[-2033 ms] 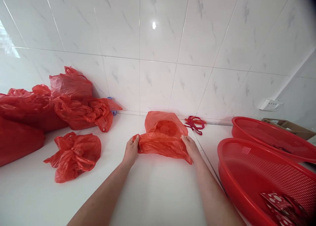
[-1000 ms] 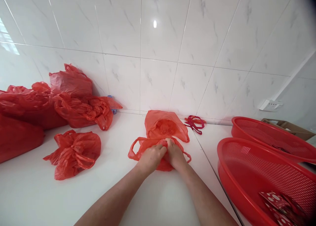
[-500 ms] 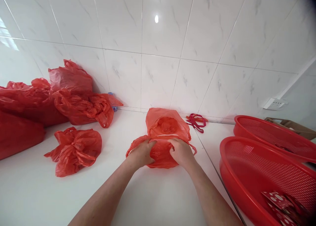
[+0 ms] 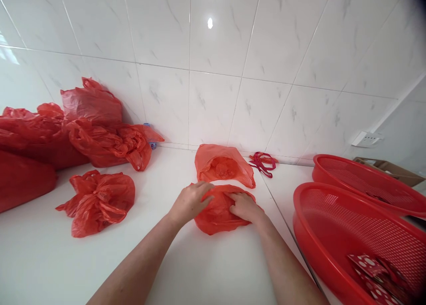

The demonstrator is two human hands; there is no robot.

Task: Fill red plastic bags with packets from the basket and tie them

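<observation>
A thin red plastic bag (image 4: pixel 214 218) lies in front of me on the white table, its mouth spread and facing up. My left hand (image 4: pixel 190 202) is at the bag's left edge, thumb and fingers apart. Inside the mouth, toward the right, rests my right hand (image 4: pixel 245 206), fingers spread against the plastic and their tips partly hidden. Just behind lies another red plastic bag (image 4: pixel 203 158), its opening toward me and crumpled red plastic showing within. A coil of dark red straps (image 4: pixel 264 163) lies to its right by the wall.
On the left sit a knotted red bag (image 4: pixel 103 203) and several full red bags (image 4: pixel 93 105) against the tiled wall. Two red perforated baskets (image 4: pixel 301 211) stand at the right, the nearer holding dotted red items (image 4: pixel 369 265). Behind them are a cardboard box (image 4: pixel 399 172) and a socket strip (image 4: pixel 366 139).
My left hand has lifted slightly and moved left, off the bag's inside. My right hand has spread its fingers into the mouth. The front bag is wider open and slightly nearer me.
</observation>
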